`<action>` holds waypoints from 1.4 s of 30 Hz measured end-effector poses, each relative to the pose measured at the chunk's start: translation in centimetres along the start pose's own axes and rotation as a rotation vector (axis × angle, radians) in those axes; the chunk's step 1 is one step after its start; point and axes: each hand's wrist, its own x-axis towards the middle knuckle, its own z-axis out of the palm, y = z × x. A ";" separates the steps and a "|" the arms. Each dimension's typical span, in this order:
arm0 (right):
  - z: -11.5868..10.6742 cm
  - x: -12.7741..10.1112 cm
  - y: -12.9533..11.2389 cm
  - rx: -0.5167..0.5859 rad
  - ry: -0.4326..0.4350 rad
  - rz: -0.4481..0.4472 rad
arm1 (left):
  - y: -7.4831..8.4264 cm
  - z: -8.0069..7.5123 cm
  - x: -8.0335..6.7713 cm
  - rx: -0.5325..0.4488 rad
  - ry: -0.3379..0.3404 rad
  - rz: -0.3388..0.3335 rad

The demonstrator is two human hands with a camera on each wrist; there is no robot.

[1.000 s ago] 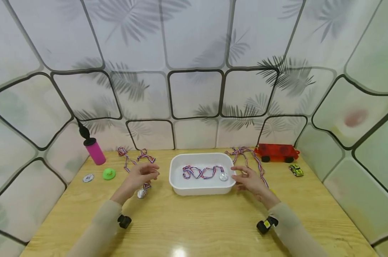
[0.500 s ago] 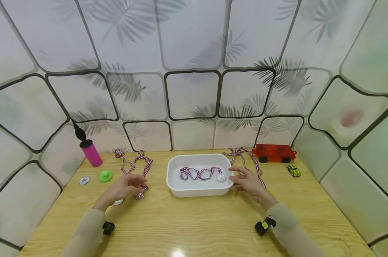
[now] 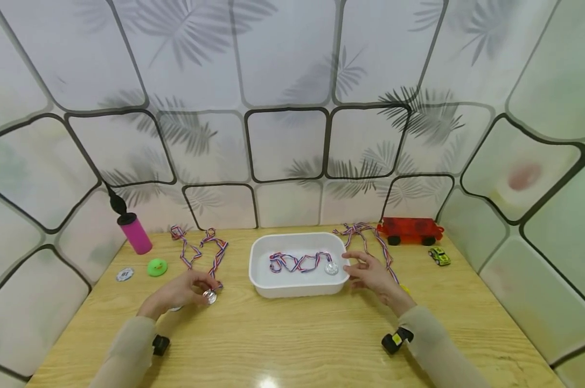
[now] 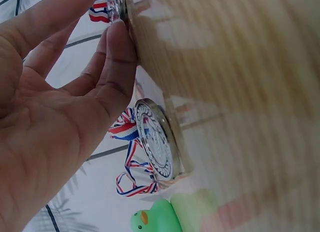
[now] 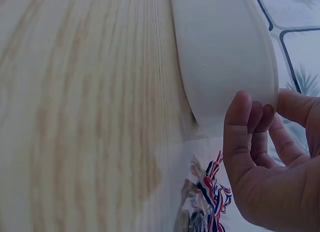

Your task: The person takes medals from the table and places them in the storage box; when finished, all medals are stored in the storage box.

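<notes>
My left hand (image 3: 182,292) is low over the left of the table, thumb and fingers at the rim of a silver medal (image 3: 209,296) with a red, white and blue ribbon (image 3: 217,262). In the left wrist view, fingertips meet the medal's edge close to the wood. A second silver medal (image 4: 154,141) lies beside that hand, mostly covered by it in the head view. My right hand (image 3: 374,276) grips the right rim of a white plastic basin (image 3: 299,291), thumb over the rim, fingers against its outer wall. Inside the basin lies another silver medal (image 3: 331,268) on its ribbon.
At left stand a pink hand pump (image 3: 136,235), a green duck toy (image 3: 157,267) and a round chip (image 3: 125,275). On the right are more ribbons (image 3: 370,229), a red toy wagon (image 3: 410,230) and a yellow-green toy car (image 3: 439,256). A patterned curtain (image 3: 287,202) borders the table.
My left hand has moved left and down to the silver medal, its fingers closing at the rim. The right hand keeps its place on the basin. The head view has shifted slightly.
</notes>
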 end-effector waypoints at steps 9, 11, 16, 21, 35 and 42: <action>0.2 -0.3 -0.1 -0.004 0.004 -0.001 | -0.1 0.3 0.5 0.062 -0.013 -0.023; 0.2 -0.3 -0.1 -0.008 -0.004 -0.007 | -0.2 0.3 0.6 0.065 -0.017 -0.021; 0.1 -0.3 -0.2 -0.009 -0.002 -0.009 | -0.3 0.3 0.9 0.083 -0.030 -0.031; 0.1 -0.2 -0.2 -0.014 0.000 -0.011 | -0.1 0.5 1.1 0.087 -0.009 -0.032; 0.3 -0.1 -0.1 -0.018 0.009 0.001 | 0.8 0.6 1.6 0.064 0.111 0.005; 0.2 -0.1 0.0 -0.018 0.009 0.005 | 1.6 0.3 2.2 0.018 0.197 0.014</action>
